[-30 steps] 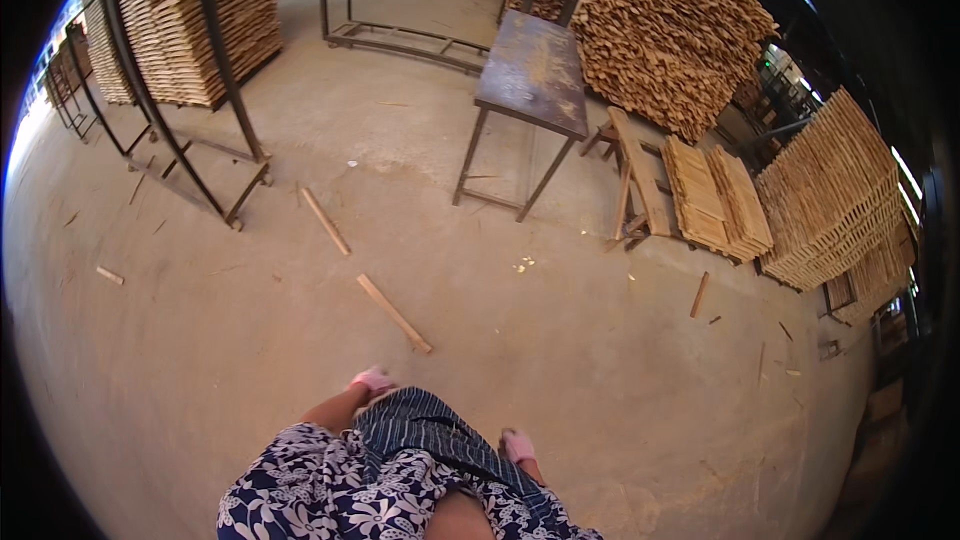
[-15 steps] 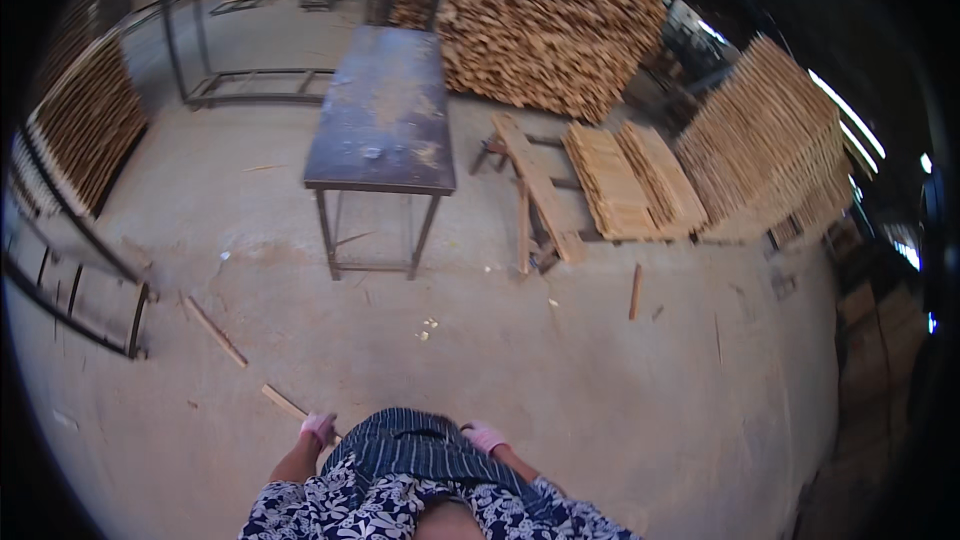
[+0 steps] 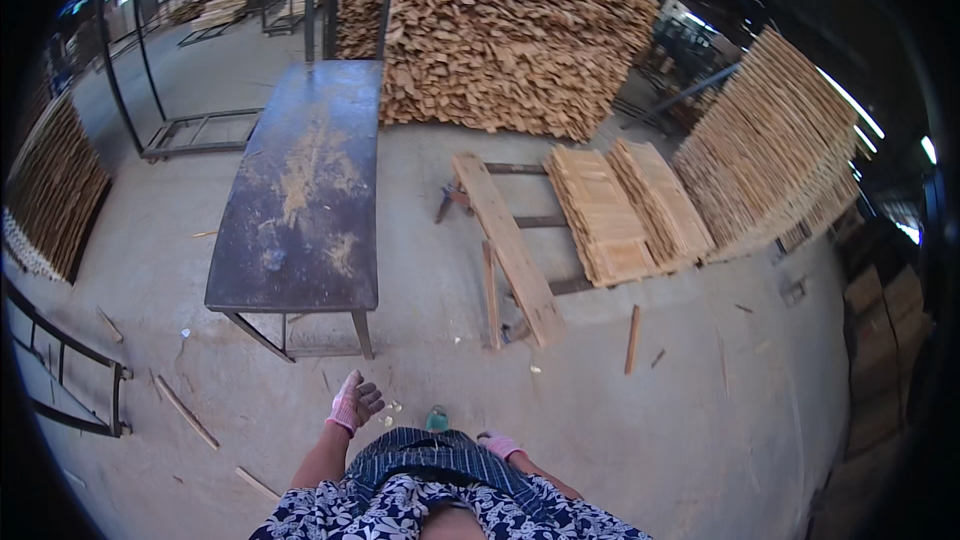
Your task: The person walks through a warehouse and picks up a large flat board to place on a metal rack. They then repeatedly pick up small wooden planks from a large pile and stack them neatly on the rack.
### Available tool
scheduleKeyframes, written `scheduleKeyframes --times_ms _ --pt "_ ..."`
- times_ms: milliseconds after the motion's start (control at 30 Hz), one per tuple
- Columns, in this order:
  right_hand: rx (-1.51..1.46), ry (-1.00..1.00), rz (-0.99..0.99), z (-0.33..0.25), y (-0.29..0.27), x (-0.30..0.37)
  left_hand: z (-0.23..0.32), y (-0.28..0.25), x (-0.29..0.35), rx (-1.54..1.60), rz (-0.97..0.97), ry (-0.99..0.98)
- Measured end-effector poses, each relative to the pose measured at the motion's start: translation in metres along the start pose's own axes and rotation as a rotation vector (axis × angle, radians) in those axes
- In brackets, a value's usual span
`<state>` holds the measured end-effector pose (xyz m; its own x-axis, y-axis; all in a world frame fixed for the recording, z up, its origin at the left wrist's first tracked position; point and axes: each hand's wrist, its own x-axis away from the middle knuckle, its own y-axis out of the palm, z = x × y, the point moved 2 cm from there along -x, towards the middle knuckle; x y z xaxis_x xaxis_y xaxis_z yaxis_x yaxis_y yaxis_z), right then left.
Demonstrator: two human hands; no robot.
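My left hand [image 3: 354, 404], in a pink and white work glove, is held out ahead of my body with nothing in it; its thumb and fingers are apart. The nearest thing to it is a dark metal-topped table [image 3: 250, 265], whose near edge lies just beyond, not touched. My right hand [image 3: 502, 445], gloved the same way, hangs low beside the striped dark blue apron [image 3: 430, 465]. Its fingers are small and partly out of sight, so their pose is unclear. A green shoe [image 3: 437, 420] shows in front of the apron.
Sawdust [image 3: 310, 170] lies on the table. To its right stand a wooden plank bench [image 3: 510, 250] and low stacks of boards [image 3: 600, 210]. A tall wood pile [image 3: 500, 30] rises behind. Loose sticks [image 3: 185, 410] litter the floor, and a metal frame [image 3: 118, 400] stands left.
The table and bench have come closer as I moved forward. My left hand has swung forward from my side. My right hand stays low beside the apron, and a green shoe has come into view.
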<state>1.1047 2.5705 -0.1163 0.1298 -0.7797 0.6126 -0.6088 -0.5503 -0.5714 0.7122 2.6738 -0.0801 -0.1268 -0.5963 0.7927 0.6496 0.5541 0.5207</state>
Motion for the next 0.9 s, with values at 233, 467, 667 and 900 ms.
scheduleKeyframes --times_ms 233,467,667,900 --pt "-0.118 -0.2 0.019 -0.139 -0.176 -0.179 0.068 0.084 -0.038 0.308 0.078 0.193" --pt "0.099 -0.39 -0.186 -0.275 -0.271 -0.299 0.093 0.123 -0.097 0.496 0.275 0.336" --pt "0.275 -0.275 -0.341 -0.309 -0.355 -0.38 0.103 0.157 -0.079 0.763 0.447 0.297" --pt "0.336 -0.549 -0.238 -0.476 -0.412 -0.507 0.108 0.184 -0.097 0.828 0.515 0.536"
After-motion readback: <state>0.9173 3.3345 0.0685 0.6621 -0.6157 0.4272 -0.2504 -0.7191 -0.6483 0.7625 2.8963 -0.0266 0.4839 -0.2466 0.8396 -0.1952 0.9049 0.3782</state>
